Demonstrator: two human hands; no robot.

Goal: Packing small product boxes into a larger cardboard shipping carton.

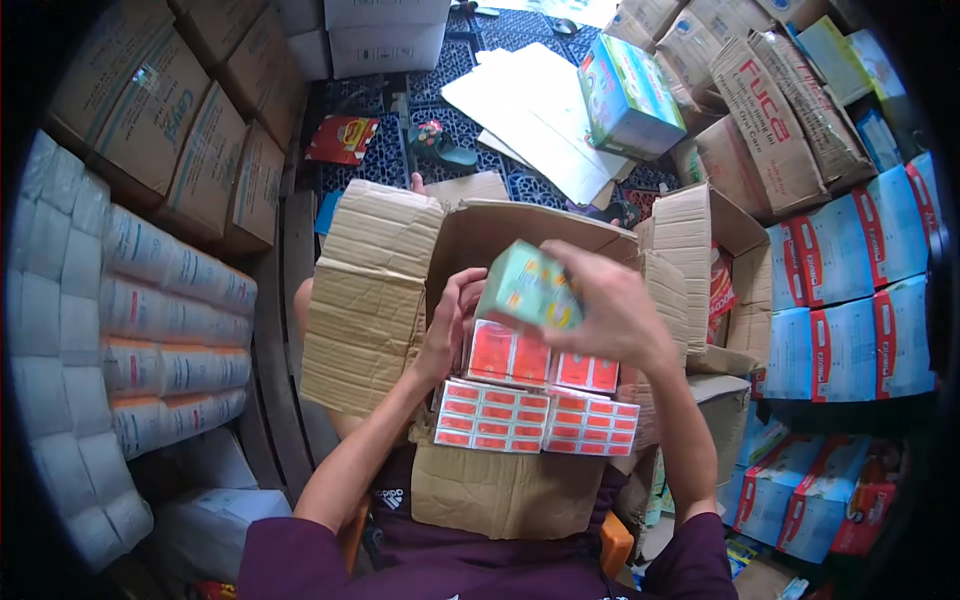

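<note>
My right hand (611,304) grips a small green carton (525,289), slightly blurred, over an opened cardboard box (375,300) in front of me. Beside the carton's left side is my left hand (452,322), fingers bent; whether they press on it or on something below cannot be made out. Under my hands, red-and-white small boxes (510,352) fill the near part of the cardboard box. Two film-wrapped packs of them, a left pack (491,416) and a right pack (592,425), lie along its near edge. The deeper inside is partly hidden by the carton and my hands.
A second opened carton (739,300) stands at the right. Stacked blue-and-red packs (840,240) line the right side; wrapped rolls (176,300) and brown cartons (161,127) rise at the left. Ahead lie white sheets (532,112), a blue-green box (630,97) and a sandal (442,146).
</note>
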